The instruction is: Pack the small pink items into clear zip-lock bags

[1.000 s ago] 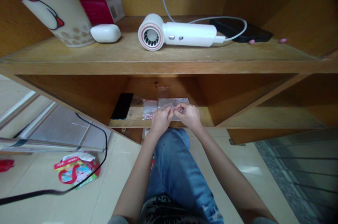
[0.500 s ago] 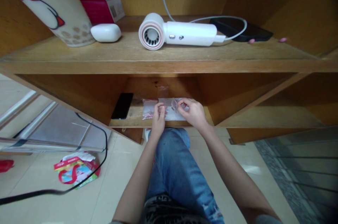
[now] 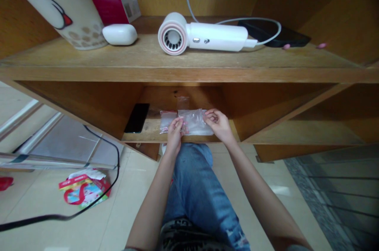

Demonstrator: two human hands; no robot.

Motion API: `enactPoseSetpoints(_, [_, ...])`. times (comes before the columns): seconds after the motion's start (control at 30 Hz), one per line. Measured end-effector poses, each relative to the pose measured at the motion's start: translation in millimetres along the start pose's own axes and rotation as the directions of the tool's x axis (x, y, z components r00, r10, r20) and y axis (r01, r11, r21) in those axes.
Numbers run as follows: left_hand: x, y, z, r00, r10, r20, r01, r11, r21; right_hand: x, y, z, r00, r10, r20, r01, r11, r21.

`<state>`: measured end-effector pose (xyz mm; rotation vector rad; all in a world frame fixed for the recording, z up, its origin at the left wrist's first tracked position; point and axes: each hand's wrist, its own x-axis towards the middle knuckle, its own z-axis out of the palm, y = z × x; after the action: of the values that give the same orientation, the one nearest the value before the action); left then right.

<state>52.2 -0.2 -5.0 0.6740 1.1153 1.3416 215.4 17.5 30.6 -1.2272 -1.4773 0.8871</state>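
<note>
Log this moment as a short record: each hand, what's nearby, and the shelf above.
Left hand: at the left end of a clear plastic bag, beside a small packet with a red strip
Right hand: holding the bag's right end
Surface: lower wooden shelf
Nearby: black smartphone
Shelf above: white hair dryer, white oval case

Clear plastic bag [image 3: 192, 122] on lower wooden shelf [image 3: 142, 136], black smartphone [image 3: 136, 118] to its left, white hair dryer [image 3: 204, 34] above.
</note>
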Motion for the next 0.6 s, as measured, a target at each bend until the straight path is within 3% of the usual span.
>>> enactPoseSetpoints(0.1, [1, 1, -2.1, 0.999, 0.030, -0.014, -0.030, 0.999, 0.013, -3, 4, 4, 1.000, -0.010, -0.003, 0.010, 0.998, 0.064])
enactPoseSetpoints(0.33, [0, 4, -1.1, 0.996, 0.088, -0.006, -0.087, 0.991, 0.104, -3, 2, 17, 0.990, 0.029, 0.136, -0.036, 0.998, 0.045])
enactPoseSetpoints(0.43, [0, 5, 0.5, 0.993, 0.117, -0.006, -0.115, 0.983, 0.145, -3, 4, 24, 0.978, 0.125, 0.165, -0.144, 0.983, 0.113])
enactPoseSetpoints(0.6, [-1, 8, 0.3, 0.986, 0.162, -0.036, -0.152, 0.969, 0.194, -4, 19, 37, 0.946, 0.304, 0.108, -0.323, 0.901, 0.290])
